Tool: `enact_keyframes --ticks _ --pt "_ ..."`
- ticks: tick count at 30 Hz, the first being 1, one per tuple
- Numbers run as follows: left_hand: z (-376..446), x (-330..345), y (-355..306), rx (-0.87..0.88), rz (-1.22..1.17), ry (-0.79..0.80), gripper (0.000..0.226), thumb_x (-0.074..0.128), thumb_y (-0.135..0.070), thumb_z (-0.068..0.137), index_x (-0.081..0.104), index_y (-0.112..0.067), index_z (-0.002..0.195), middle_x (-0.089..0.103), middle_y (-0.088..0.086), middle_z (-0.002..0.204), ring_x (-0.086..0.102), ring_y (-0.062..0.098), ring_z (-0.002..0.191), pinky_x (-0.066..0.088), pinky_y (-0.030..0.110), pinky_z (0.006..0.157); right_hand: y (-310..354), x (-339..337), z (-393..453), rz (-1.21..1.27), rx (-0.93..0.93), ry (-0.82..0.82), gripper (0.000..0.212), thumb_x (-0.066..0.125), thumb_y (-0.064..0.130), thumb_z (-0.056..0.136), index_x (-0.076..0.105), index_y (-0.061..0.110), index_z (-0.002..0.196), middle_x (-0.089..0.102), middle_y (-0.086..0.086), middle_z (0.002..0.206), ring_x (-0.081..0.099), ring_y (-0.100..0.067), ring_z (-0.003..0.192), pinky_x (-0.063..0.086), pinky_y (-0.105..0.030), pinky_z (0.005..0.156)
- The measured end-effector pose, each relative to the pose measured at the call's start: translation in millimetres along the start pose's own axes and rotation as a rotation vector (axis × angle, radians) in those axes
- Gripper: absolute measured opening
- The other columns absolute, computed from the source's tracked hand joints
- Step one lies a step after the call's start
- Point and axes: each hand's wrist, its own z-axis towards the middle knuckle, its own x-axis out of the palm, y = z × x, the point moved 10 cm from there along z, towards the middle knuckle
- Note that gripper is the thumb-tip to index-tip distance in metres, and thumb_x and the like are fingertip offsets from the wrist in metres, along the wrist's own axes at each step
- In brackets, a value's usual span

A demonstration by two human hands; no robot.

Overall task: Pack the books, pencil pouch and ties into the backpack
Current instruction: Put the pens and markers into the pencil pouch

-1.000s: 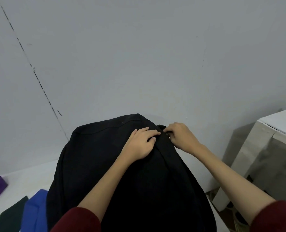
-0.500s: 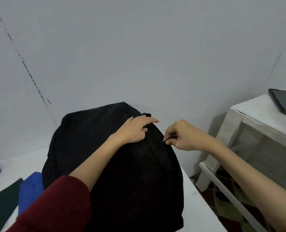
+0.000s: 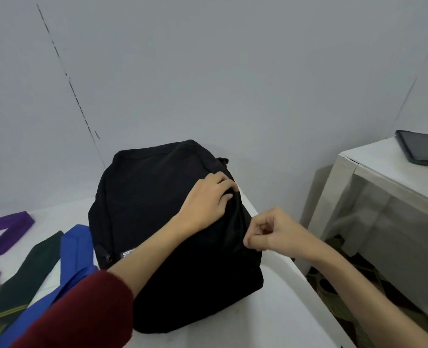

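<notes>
Now, step: we unzip the backpack (image 3: pixel 157 209).
Left hand (image 3: pixel 207 199): we grip its top fabric, bracing.
Right hand (image 3: pixel 270 234): we pinch something, likely the zipper pull; draw steadily along the seam.

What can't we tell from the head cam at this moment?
- Zipper pull: hidden inside the right hand pinch at the backpack side; too dark to see.
- Backpack contents: hidden by its black fabric.
- Books, pencil pouch: not in view.
- Green tie, blue tie, purple tie: ends cut off by the left edge, partly behind the left sleeve.
- Tablet: cut off by the right edge.
</notes>
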Motion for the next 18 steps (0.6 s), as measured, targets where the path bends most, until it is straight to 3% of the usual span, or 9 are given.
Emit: enact_keyframes --ticks 2,5,7,9,13,15,18 --pt "-26.4 -17.5 -4.1 -0.154 -0.242 -0.013 0.012 0.056 -0.025 0.092 0.066 -0.018 0.087 0.061 -0.005 0.081 0.057 0.01 0.07 0.049 0.029 0.069 -6.5 -10.7 -4.5 0.039 0.03 -0.102 0.017 0.068 -0.005 0.074 0.07 0.008 0.063 0.06 -0.001 0.051 0.053 -0.008 0.048 0.044 -0.022 0.055" --pt "-69.0 -10.1 -23.4 -0.352 -0.622 0.129 0.03 0.055 -0.034 0.092 0.066 -0.011 0.076 0.063 0.002 0.058 0.058 0.012 0.046 0.048 0.024 0.049 -8.6 -10.9 -15.6 0.088 0.021 -0.201 0.017 0.069 -0.003 0.074 0.071 0.01 0.064 0.059 0.004 0.05 0.051 -0.01 0.052 0.043 -0.022 0.056" --pt "-85.0 4.0 -31.4 -0.457 -0.774 0.184 0.035 0.054 -0.037 0.092 0.066 -0.006 0.081 0.065 0.005 0.061 0.063 0.015 0.051 0.049 0.023 0.048 -9.5 -2.5 -20.1 0.124 0.002 -0.19 0.02 0.073 -0.001 0.074 0.071 0.017 0.065 0.057 0.007 0.051 0.049 -0.006 0.053 0.041 -0.018 0.057" --pt "-94.1 20.5 -29.2 -0.555 -0.856 0.208 0.03 0.061 -0.034 0.089 0.065 -0.005 0.082 0.066 0.004 0.065 0.066 0.013 0.06 0.054 0.023 0.055 -10.5 7.9 -22.9 0.074 -0.018 -0.137 0.027 0.07 -0.004 0.076 0.069 0.021 0.066 0.057 0.006 0.057 0.048 -0.003 0.054 0.039 -0.013 0.056" --pt "-104.2 36.1 -20.1 -0.603 -0.859 0.159 0.012 0.073 -0.015 0.081 0.064 -0.016 0.073 0.066 -0.004 0.064 0.064 0.006 0.062 0.055 0.022 0.066 -14.6 19.2 -27.6 -0.118 -0.052 -0.007 0.035 0.053 -0.012 0.079 0.074 0.014 0.088 0.063 0.006 0.073 0.054 0.0 0.064 0.04 -0.01 0.057" --pt "-106.7 33.8 -21.7 -0.578 -0.829 0.116 0.016 0.072 -0.008 0.08 0.062 -0.019 0.074 0.065 -0.005 0.064 0.062 0.004 0.059 0.05 0.018 0.063 -9.5 6.4 -28.3 -0.131 -0.111 -0.099 0.041 0.055 -0.012 0.078 0.073 0.024 0.088 0.061 0.007 0.076 0.054 0.001 0.067 0.039 -0.009 0.057" --pt "-106.0 25.3 -29.4 -0.505 -0.76 0.082 0.021 0.068 -0.004 0.081 0.057 -0.023 0.08 0.063 -0.006 0.071 0.062 0.005 0.061 0.051 0.017 0.063 8.1 -1.4 -26.3 -0.358 -0.274 -0.242 0.039 0.064 0.001 0.08 0.065 0.035 0.099 0.053 0.01 0.09 0.049 0.0 0.08 0.039 -0.01 0.068"
